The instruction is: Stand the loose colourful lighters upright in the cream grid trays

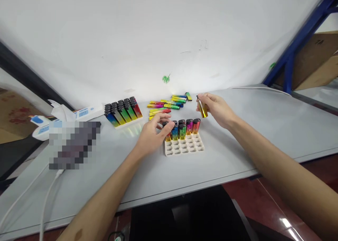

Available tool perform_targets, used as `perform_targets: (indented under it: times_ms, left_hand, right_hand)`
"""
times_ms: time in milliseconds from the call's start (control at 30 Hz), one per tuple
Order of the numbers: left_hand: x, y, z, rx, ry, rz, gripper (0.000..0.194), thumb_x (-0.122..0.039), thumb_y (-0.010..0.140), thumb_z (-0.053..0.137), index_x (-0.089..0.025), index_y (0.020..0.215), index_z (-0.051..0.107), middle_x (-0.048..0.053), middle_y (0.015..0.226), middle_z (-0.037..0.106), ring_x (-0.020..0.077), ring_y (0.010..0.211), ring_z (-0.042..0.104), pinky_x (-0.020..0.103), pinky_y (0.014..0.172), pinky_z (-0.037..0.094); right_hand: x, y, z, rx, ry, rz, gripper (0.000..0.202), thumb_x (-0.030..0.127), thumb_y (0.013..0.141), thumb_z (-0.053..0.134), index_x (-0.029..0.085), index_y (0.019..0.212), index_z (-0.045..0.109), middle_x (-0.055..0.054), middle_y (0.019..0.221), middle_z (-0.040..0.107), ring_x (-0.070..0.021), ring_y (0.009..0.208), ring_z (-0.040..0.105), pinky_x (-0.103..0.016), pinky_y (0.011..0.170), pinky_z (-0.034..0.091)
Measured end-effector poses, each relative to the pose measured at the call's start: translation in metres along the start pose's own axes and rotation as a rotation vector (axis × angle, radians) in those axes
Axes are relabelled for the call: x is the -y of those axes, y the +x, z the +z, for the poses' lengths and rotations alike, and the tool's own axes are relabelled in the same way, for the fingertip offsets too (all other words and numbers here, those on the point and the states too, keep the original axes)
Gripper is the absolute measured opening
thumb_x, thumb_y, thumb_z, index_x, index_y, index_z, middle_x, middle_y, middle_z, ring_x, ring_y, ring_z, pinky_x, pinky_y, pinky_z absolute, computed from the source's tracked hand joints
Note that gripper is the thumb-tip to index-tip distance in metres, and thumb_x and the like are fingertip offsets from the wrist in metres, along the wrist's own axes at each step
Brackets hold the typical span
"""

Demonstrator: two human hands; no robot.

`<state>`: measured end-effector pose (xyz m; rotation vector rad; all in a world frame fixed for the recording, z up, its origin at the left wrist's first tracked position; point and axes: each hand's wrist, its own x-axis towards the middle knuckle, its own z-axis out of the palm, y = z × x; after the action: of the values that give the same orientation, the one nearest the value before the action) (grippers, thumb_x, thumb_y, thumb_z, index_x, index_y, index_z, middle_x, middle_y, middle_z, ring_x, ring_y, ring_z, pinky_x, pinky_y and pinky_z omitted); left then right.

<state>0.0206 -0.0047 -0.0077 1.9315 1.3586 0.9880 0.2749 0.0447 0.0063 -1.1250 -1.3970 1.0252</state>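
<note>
A white tray [185, 148] with rows of holes holds several upright coloured lighters in its back rows; its front holes are bare. My left hand [154, 132] is at the tray's left side, thumb and fingers curled round the black top of a lighter there. Right of the tray and above the table, my right hand [215, 109] pinches a gold lighter [202, 109] by its top, bottom end pointing down. Behind the tray several loose lighters [171, 106] lie on the table.
A second tray [129, 123] full of lighters stands at the left. Beyond it are a white power strip [92, 110], a blurred dark device [76, 146] and white cables. A white wall [148, 40] rises behind the grey table [237, 160].
</note>
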Motion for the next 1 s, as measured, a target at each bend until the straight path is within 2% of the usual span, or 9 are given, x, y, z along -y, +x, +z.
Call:
perform_targets:
  times_ms: [100, 233, 333, 500, 633, 733, 833, 1000]
  left_hand:
    - [0.001, 0.000, 0.000, 0.016, 0.004, 0.022, 0.040, -0.053, 0.090, 0.058, -0.025, 0.118, 0.062, 0.005, 0.128, 0.068, 0.0232, 0.109, 0.063, 0.036, 0.090, 0.050]
    - [0.006, -0.001, 0.001, 0.059, 0.008, 0.036, 0.047, -0.053, 0.084, 0.068, -0.027, 0.122, 0.060, 0.006, 0.132, 0.066, 0.0255, 0.117, 0.061, 0.039, 0.094, 0.049]
    - [0.008, -0.001, 0.002, 0.072, 0.032, 0.036, 0.050, -0.051, 0.081, 0.072, -0.028, 0.123, 0.059, 0.005, 0.129, 0.067, 0.0253, 0.113, 0.062, 0.039, 0.093, 0.049]
    - [0.003, -0.001, 0.001, 0.077, 0.064, 0.056, 0.045, -0.048, 0.082, 0.072, -0.027, 0.120, 0.061, 0.003, 0.123, 0.069, 0.0218, 0.101, 0.064, 0.035, 0.083, 0.050]
    - [0.000, -0.001, 0.000, 0.082, 0.085, 0.061, 0.042, -0.051, 0.081, 0.071, -0.024, 0.114, 0.064, 0.002, 0.106, 0.071, 0.0193, 0.088, 0.063, 0.032, 0.078, 0.050]
    - [-0.001, -0.001, 0.000, 0.088, 0.098, 0.058, 0.041, -0.052, 0.082, 0.070, -0.023, 0.110, 0.066, 0.001, 0.096, 0.071, 0.0184, 0.082, 0.062, 0.031, 0.075, 0.050]
    - [-0.002, -0.001, -0.001, 0.086, 0.100, 0.052, 0.041, -0.051, 0.082, 0.070, -0.023, 0.111, 0.066, 0.001, 0.096, 0.071, 0.0179, 0.082, 0.062, 0.030, 0.074, 0.050]
    - [-0.002, -0.001, -0.002, 0.096, 0.113, 0.065, 0.041, -0.053, 0.082, 0.069, -0.022, 0.110, 0.066, 0.001, 0.096, 0.071, 0.0179, 0.081, 0.062, 0.030, 0.073, 0.050]
  right_hand:
    - [0.009, -0.002, -0.009, 0.010, -0.027, -0.109, 0.038, 0.053, 0.089, 0.066, 0.021, 0.069, 0.059, -0.003, 0.079, 0.059, -0.0137, 0.070, 0.052, -0.029, 0.062, 0.044]
    - [0.020, -0.009, -0.014, 0.058, 0.030, -0.173, 0.027, 0.049, 0.087, 0.070, 0.023, 0.081, 0.066, 0.000, 0.071, 0.054, -0.0119, 0.060, 0.046, -0.029, 0.055, 0.041]
    - [0.025, -0.017, -0.010, 0.116, -0.005, -0.237, 0.022, 0.045, 0.084, 0.074, 0.024, 0.089, 0.069, 0.001, 0.074, 0.058, -0.0119, 0.062, 0.049, -0.029, 0.057, 0.043]
    - [0.029, -0.027, 0.001, 0.279, -0.184, -0.313, 0.021, 0.039, 0.079, 0.079, 0.022, 0.081, 0.068, -0.002, 0.083, 0.067, -0.0161, 0.078, 0.059, -0.033, 0.074, 0.047]
    - [0.027, -0.029, 0.007, 0.391, -0.336, -0.391, 0.017, 0.037, 0.079, 0.079, 0.022, 0.083, 0.071, -0.003, 0.089, 0.069, -0.0190, 0.088, 0.061, -0.036, 0.085, 0.044]
    - [0.024, -0.028, 0.009, 0.404, -0.387, -0.443, 0.018, 0.037, 0.079, 0.079, 0.023, 0.087, 0.071, -0.004, 0.093, 0.067, -0.0207, 0.092, 0.059, -0.036, 0.085, 0.045]
    - [0.022, -0.027, 0.009, 0.397, -0.401, -0.474, 0.016, 0.036, 0.080, 0.077, 0.023, 0.089, 0.070, -0.004, 0.095, 0.065, -0.0211, 0.094, 0.058, -0.036, 0.086, 0.045]
    - [0.020, -0.028, 0.010, 0.433, -0.445, -0.436, 0.020, 0.034, 0.078, 0.078, 0.024, 0.094, 0.069, -0.004, 0.101, 0.065, -0.0214, 0.097, 0.058, -0.036, 0.086, 0.046]
